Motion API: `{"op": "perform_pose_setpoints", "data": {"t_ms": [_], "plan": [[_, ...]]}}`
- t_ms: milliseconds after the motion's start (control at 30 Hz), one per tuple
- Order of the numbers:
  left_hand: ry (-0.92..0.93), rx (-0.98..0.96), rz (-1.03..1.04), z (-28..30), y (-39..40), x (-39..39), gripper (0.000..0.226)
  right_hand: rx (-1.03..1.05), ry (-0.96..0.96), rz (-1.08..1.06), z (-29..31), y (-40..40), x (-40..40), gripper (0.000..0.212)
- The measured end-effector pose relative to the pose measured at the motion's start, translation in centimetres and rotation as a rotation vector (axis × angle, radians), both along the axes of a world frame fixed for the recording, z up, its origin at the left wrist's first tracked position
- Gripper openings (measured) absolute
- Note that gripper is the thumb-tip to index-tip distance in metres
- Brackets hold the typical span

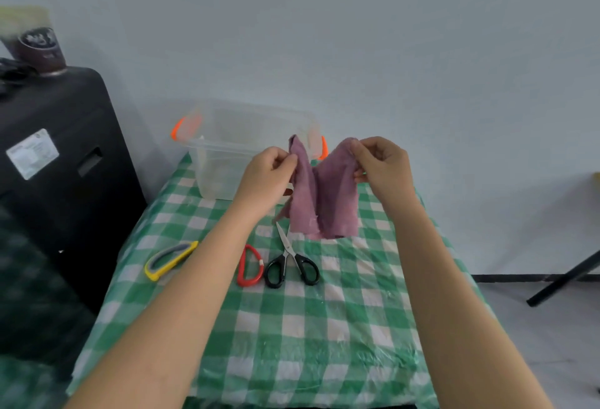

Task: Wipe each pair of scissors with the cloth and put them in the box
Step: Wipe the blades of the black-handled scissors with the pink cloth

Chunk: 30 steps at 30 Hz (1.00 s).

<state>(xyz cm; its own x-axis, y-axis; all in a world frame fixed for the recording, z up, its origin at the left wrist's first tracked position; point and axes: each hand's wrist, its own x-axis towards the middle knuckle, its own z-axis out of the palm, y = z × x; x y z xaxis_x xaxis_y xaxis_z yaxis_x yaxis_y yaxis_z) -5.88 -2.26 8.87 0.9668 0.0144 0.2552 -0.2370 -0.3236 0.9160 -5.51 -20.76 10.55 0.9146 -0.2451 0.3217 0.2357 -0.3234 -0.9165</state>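
Note:
A mauve cloth (pixel 319 194) hangs above the table, held up by both hands. My left hand (pixel 266 175) pinches its left top corner and my right hand (pixel 381 165) pinches its right top corner. Below the cloth lie black-handled scissors (pixel 291 261), blades pointing away from me. To their left lies a pair with a red handle (pixel 249 266), partly hidden by my left forearm. Yellow-and-grey scissors (pixel 169 260) lie further left. A clear plastic box (pixel 240 149) with orange latches stands open at the far end of the table.
The table carries a green-and-white checked cover (pixel 324 327) under plastic film. A black cabinet (pixel 58 162) stands close at the left with a dark cup (pixel 40 48) on top. A black table leg (pixel 565 278) slants across the floor at the right.

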Motion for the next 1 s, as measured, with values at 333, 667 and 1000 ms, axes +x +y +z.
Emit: {"op": "perform_pose_setpoints", "data": {"t_ms": [333,667,1000], "plan": [[0.166,-0.158,-0.129,-1.4,0.9,-0.7,0.023,-0.437,0.111,0.208,-2.8,4.2,-3.3,0.038],[0.214,-0.168,-0.132,-2.4,1.4,-0.6,0.019,-0.207,0.242,0.261,-4.1,2.7,-2.6,0.010],[0.033,-0.029,-0.042,0.0,0.5,0.7,0.027,0.062,0.030,0.008,0.3,1.9,0.1,0.021]]}}
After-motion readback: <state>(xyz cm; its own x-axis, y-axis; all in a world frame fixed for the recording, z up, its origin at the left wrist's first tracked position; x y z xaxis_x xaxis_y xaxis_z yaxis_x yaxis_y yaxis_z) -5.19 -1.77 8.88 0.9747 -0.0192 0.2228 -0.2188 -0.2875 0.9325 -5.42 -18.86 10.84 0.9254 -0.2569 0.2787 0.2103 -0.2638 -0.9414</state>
